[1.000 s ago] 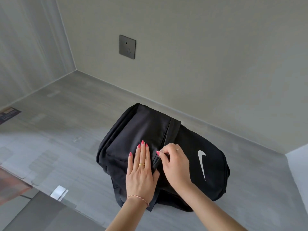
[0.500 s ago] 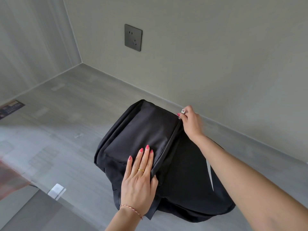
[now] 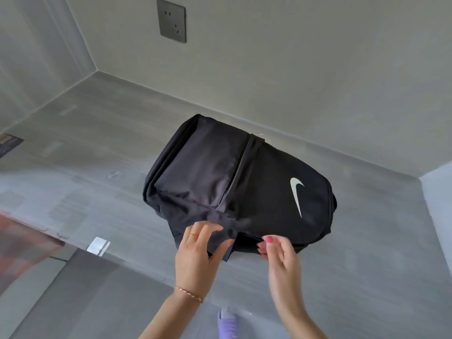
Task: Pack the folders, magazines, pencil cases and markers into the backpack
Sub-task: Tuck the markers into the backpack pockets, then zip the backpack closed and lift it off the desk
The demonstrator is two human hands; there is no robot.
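Both hands have come down to the near edge of the black backpack (image 3: 234, 182). The left hand (image 3: 198, 253) grips the cloth. The right hand (image 3: 278, 253) seems to pinch it too.

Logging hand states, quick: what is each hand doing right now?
Left hand: grips the backpack fabric at its near edge.
Right hand: fingers curled at the backpack's edge; grasp cannot be told.

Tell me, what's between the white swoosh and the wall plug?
Black backpack fabric, then bare grey tabletop and wall up to the socket, seen in the head view.
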